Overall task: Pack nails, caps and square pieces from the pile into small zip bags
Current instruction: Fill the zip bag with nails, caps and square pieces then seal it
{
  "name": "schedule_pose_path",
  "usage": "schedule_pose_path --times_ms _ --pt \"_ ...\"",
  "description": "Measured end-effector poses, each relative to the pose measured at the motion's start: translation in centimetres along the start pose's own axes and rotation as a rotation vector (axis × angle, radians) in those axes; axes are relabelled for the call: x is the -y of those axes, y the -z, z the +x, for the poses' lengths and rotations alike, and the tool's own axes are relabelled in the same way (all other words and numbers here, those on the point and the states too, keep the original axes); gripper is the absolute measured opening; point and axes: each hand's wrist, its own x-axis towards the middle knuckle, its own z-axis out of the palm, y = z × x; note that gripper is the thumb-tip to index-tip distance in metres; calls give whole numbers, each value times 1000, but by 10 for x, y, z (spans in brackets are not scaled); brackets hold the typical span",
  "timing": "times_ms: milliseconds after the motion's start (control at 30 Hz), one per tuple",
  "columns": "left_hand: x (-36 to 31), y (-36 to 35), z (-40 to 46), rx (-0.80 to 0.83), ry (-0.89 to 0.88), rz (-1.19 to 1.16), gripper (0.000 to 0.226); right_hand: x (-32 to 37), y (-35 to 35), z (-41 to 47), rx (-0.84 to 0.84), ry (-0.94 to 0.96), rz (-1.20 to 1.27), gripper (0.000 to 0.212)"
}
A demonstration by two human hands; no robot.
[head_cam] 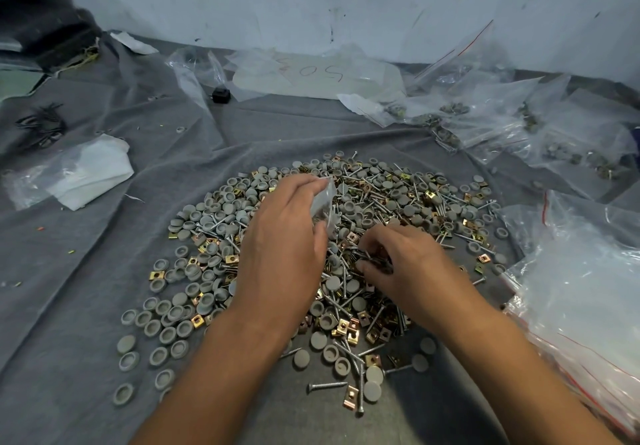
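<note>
The biggest risk is the wide heap of grey round plastic caps, steel nails and brass-coloured square pieces (pixel 346 244) on the grey cloth (pixel 86 289): it is loose, so a careless pull may scatter pieces. The left hand (pixel 284 244) grips a small clear plastic zip bag (pixel 327 202) over the heap's middle, fingers closed on it; if its mouth folds, pieces will fall beside it. The bag looks thin and soft, already with dark contents, probably nails. The right hand (pixel 405 264) is curled around a few dark nails, just beside the bag.
</note>
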Motion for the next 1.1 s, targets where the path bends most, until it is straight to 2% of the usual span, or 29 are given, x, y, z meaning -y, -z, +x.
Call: schedule_pose_path --times_ms 200,333,467,633,733,900,1000,1100 --pt "1 0 0 4 -6 6 52 -2 5 -2 -90 5 30 9" --pt "2 -1 0 3 -13 14 53 -6 11 -2 35 40 -6 17" --pt "4 -2 -1 10 -22 16 52 -4 12 -3 27 58 -27 15" --pt "4 -2 0 29 -37 14 55 0 21 -1 -103 -31 350 16" --pt "2 -1 -1 46 -58 -9 58 15 30 -2 -240 52 507 19" --pt "-2 1 -1 108 -131 -47 60 35 25 -2 -436 215 367 12" --pt "-3 1 -1 127 -164 -59 59 35 18 -2 -456 226 237 15" --pt "-5 0 -1 126 -186 -68 54 34 15 -2 -455 225 226 22"
